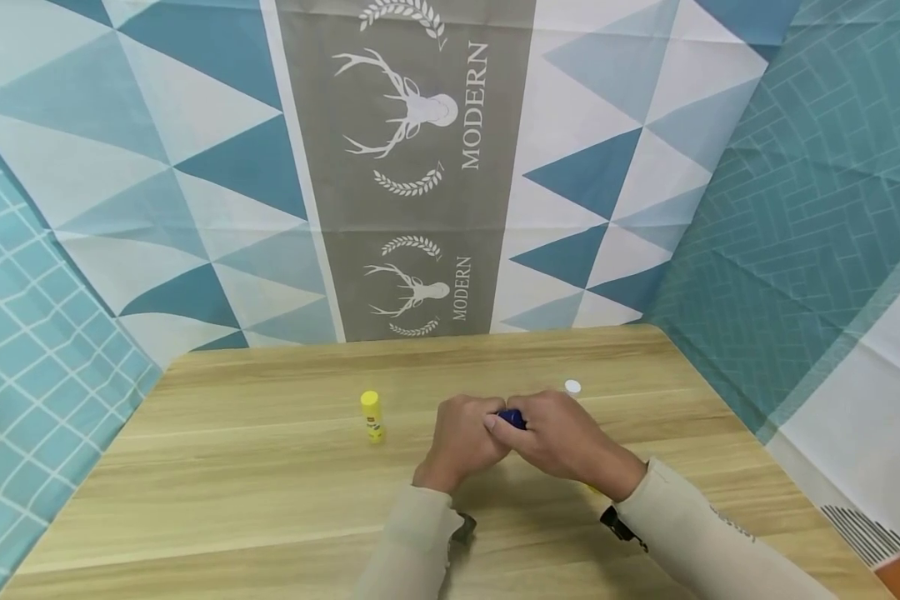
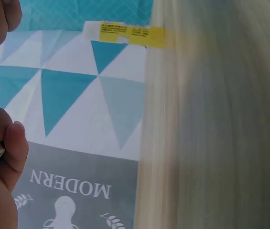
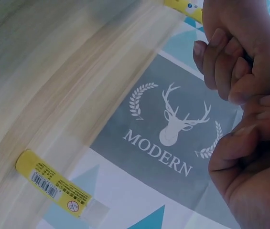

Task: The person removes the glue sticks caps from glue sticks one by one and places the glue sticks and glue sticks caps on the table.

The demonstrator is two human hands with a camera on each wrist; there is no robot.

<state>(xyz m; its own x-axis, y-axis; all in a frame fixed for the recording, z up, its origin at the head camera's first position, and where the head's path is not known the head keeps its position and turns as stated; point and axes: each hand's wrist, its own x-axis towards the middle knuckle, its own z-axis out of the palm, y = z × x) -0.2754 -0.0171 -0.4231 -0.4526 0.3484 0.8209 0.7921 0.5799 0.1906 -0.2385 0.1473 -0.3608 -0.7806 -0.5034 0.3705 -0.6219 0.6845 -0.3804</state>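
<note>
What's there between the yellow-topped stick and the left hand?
Just bare table: in the head view, nothing lies between the yellow-topped stick and the left hand.

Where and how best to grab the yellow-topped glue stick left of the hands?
Probably mid-tube, from the near side: the glue stick stands upright on the table, slim and round, with that side uncovered in the head view.

Blue object (image 1: 513,419) mostly hidden, perhaps rounded, sleeves (image 1: 708,525) cropped
</note>
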